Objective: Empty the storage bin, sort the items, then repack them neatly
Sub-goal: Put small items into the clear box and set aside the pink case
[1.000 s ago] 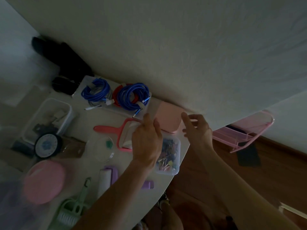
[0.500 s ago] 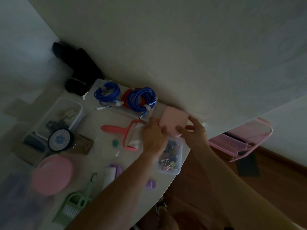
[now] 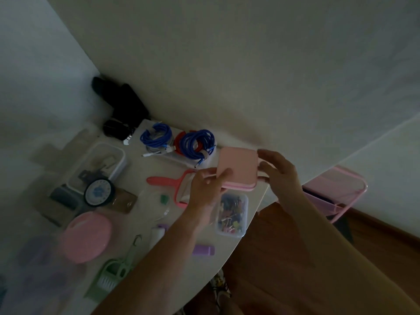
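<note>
Above the table's (image 3: 254, 196) near edge, both hands are now lifting the pink case (image 3: 237, 169), which a second ago was lying flat by the wall. The left hand (image 3: 204, 192) is pinching its near-left corner while the right hand (image 3: 280, 171) is curling around its right side. Judging by this, the sorting is moving on to this case, hovering just over the clear box of binder clips (image 3: 231, 214).
</note>
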`<act>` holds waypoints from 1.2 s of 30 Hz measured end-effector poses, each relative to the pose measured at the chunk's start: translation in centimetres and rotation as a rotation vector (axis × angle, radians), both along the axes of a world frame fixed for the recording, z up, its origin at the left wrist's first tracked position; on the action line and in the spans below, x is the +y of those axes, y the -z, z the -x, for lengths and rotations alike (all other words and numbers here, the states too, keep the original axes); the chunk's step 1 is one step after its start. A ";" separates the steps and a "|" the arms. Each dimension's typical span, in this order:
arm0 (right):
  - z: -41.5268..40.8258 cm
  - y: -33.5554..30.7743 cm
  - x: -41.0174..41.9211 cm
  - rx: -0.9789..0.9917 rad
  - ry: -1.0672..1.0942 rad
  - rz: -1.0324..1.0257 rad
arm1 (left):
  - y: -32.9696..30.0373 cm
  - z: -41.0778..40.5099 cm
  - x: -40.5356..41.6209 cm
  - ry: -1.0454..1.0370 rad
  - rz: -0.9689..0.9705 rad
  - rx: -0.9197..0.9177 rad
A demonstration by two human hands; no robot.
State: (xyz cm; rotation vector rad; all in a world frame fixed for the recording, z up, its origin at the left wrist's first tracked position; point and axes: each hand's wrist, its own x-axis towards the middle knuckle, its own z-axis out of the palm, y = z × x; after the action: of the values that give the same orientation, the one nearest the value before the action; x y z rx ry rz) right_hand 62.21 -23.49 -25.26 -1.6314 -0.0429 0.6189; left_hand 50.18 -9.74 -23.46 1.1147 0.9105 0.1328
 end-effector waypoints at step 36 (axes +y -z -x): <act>5.3 -6.0 -0.2 -0.412 -0.023 0.009 | -6.7 -0.2 0.1 -0.345 0.303 -0.028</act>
State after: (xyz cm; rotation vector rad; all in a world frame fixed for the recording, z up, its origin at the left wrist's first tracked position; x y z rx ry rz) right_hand 56.88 -23.72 -19.23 -1.7458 -0.3609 0.2916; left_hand 50.43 -9.64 -16.75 0.6682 1.0536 0.2828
